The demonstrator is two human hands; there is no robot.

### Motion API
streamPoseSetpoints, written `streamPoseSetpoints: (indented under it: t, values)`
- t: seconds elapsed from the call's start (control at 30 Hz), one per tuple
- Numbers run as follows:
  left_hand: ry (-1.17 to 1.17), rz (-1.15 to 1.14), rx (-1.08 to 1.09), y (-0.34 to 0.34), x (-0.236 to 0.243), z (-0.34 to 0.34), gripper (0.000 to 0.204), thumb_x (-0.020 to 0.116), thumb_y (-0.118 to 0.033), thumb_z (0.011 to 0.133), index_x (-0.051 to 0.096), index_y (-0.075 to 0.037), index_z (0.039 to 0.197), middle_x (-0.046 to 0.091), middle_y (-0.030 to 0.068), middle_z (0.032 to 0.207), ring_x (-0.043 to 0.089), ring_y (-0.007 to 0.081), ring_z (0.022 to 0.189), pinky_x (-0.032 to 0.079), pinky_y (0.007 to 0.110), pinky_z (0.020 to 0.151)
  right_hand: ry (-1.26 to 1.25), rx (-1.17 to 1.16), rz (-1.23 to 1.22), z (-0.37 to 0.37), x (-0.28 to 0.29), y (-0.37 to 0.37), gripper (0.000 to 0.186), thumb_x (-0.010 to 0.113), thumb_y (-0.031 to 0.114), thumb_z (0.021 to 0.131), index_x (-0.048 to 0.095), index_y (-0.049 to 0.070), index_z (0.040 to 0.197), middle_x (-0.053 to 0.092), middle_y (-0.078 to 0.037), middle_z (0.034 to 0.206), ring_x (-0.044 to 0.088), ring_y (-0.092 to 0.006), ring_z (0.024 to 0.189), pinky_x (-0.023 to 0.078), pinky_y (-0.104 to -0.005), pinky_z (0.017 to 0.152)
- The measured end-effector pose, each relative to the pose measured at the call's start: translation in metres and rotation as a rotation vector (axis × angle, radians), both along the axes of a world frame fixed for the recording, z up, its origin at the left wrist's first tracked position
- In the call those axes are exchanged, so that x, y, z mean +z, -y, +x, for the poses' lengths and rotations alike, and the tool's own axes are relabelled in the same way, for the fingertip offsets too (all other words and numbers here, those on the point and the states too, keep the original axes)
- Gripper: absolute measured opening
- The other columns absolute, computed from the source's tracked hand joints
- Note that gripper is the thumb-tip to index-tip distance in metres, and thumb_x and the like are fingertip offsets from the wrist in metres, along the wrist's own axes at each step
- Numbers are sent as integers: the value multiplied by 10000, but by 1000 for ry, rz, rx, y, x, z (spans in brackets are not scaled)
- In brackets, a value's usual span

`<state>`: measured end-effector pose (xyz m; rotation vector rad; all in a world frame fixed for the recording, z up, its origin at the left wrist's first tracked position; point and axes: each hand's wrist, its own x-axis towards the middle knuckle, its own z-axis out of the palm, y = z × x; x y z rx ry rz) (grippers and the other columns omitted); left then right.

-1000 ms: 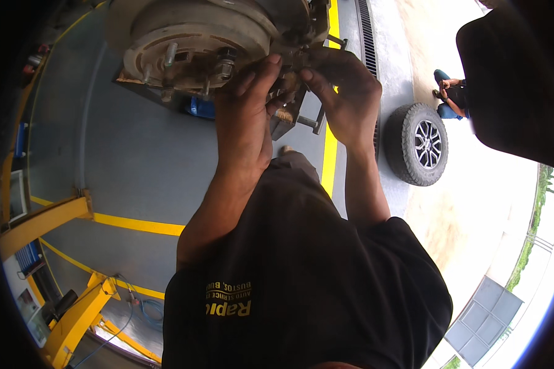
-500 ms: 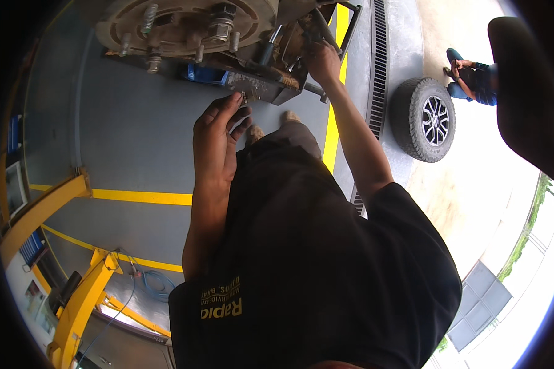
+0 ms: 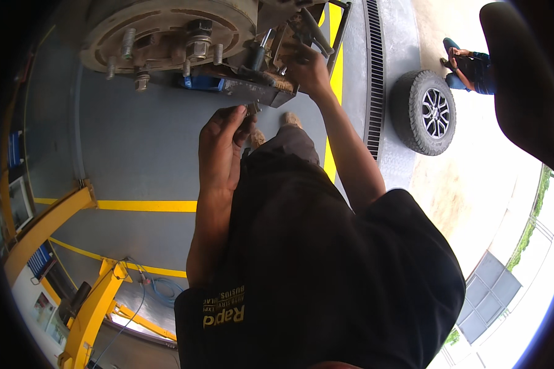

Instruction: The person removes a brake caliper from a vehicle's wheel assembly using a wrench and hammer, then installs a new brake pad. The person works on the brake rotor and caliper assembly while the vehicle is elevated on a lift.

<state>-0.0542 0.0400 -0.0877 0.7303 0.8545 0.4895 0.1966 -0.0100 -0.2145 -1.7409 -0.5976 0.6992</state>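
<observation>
Between the thumb and fingers of my left hand point(image 3: 218, 138) is a small metal piece point(image 3: 252, 109), too small to name. The hand is closed on it below the near edge of a dark metal tray point(image 3: 246, 90). My right hand point(image 3: 311, 72) reaches over the right part of this tray, among its dirty contents. Its fingertips are in shadow, and what they touch is hidden. Left of that hand, a dark cylinder with a shiny rod point(image 3: 258, 56) stands in the tray. A rusty wheel hub point(image 3: 166, 40) with several threaded studs and nuts fills the upper left.
A blue container point(image 3: 204, 83) sits beside the tray. To the right are a floor grate point(image 3: 375, 80), a loose wheel with tyre point(image 3: 426, 114) and another person point(image 3: 471, 67). Yellow lift arms point(image 3: 98, 307) and a blue hose point(image 3: 166, 289) lie at the lower left.
The fingers of my left hand have drawn together round the small metal piece. My right hand has stayed over the tray, while the whole view has shifted slightly.
</observation>
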Motion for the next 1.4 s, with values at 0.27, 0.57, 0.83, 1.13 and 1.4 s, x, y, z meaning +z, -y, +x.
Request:
streamPoseSetpoints:
  t: [0.27,0.57,0.83,1.13,1.4]
  values:
    - [61,141,-95,-2,15,27,145,712,-156,994,689,-49,1088,728,38,1020,699,117,916,554,245,849,-616,-157,368,-43,132,48,215,775,77,923,741,-46,1096,757,-98,968,722,-154,819,563,-241,762]
    - [174,228,-40,6,67,44,175,731,-156,973,683,-34,1090,729,60,1056,692,130,929,560,304,838,-652,-204,469,-79,204,62,159,731,64,959,727,-80,1028,755,-127,951,744,-182,866,588,-267,805]
    - [248,289,-16,5,100,43,175,682,-158,990,679,-45,1124,741,51,1039,730,141,960,545,287,775,-715,-120,553,-85,225,55,152,732,91,973,718,-52,1022,752,-114,943,735,-174,779,581,-242,717]
    - [348,61,-42,-9,98,38,237,654,-157,1013,649,-11,1199,711,98,1160,729,189,1018,598,288,849,-399,-146,476,-93,238,47,259,747,185,975,726,-62,1052,758,-120,995,703,-158,865,544,-269,813]
    - [317,-35,-65,-5,61,32,287,657,-192,1030,630,-7,1247,677,71,1202,683,144,1088,617,275,943,502,-33,216,-100,197,54,172,851,78,829,751,35,963,731,-77,1003,721,-190,865,577,-308,775]
